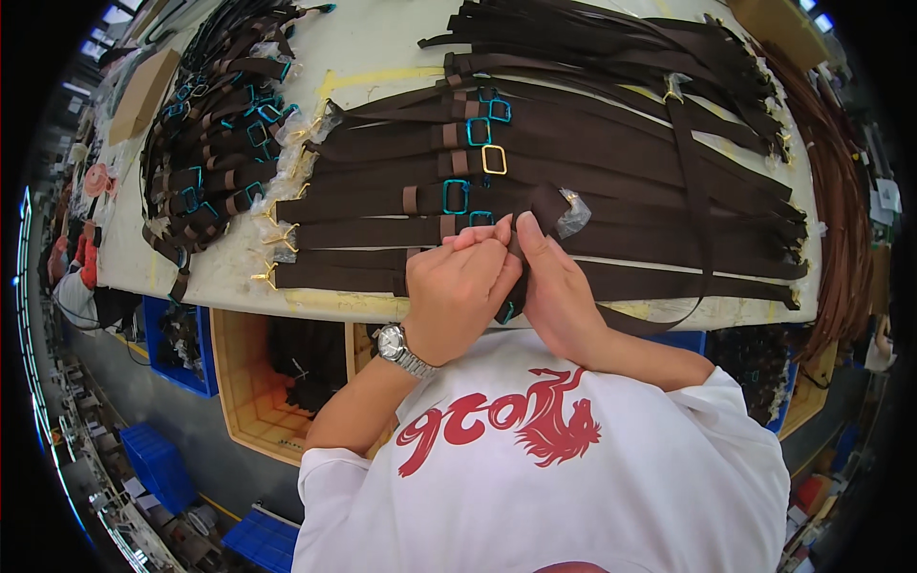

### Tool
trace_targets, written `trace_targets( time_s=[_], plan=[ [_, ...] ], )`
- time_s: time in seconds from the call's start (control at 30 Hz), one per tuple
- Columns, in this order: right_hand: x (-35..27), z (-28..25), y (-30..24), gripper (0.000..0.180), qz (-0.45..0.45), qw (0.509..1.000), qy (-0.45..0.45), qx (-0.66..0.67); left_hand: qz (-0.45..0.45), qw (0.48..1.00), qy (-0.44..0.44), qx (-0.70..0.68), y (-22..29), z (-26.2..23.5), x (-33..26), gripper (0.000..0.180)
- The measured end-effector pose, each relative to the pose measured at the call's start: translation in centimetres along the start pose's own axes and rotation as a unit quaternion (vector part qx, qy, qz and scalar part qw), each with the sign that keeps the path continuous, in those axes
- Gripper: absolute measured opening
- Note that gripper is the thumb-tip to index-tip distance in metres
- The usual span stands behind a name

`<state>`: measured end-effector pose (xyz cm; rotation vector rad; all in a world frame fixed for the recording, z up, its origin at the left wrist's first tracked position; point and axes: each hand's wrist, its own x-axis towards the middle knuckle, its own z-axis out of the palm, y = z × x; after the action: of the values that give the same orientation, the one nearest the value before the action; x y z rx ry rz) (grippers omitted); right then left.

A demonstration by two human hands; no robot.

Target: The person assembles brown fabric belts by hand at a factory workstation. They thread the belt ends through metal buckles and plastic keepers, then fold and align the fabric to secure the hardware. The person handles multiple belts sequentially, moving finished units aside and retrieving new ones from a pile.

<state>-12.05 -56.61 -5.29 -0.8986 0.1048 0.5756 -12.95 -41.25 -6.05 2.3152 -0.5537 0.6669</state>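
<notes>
Strap [519,256] long axis runs 12-to-6 o'clock, folded end toward 12; left hand [457,286] and right hand [557,286] both grasp it.

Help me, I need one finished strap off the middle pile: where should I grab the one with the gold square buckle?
Pinch the dark strap just right of the gold square buckle, coming from above. It lies flat on top of the pile there, clear of both hands, while its ends are crossed by other straps.

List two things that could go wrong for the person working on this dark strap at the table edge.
The strap pinched by the left hand and right hand could slip, since both grip one short fold. Its loose tail hangs off the table edge, so it may snag or drag neighbouring straps.
</notes>
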Motion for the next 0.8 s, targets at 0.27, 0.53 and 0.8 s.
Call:
trace_targets(
  time_s=[0.27, 0.53, 0.8],
  plan=[
    [-1.4, 0.4, -1.6, 0.052, 0.041, 0.989, -0.12, -0.081, 0.005, 0.977, -0.214, 0.017, 0.8, -8.5, 1.6, 0.02],
    [-1.6, 1.2, -2.6, 0.073, 0.15, 0.935, -0.291, -0.138, 0.187, 0.913, -0.349, 0.095, -0.1, -11.5, 3.6, 0.035],
    [-1.3, 1.6, -4.3, 0.041, 0.168, 0.878, -0.341, -0.292, -0.123, 0.895, -0.338, -0.263, -1.9, -11.2, 1.9, 0.031]
  ],
)
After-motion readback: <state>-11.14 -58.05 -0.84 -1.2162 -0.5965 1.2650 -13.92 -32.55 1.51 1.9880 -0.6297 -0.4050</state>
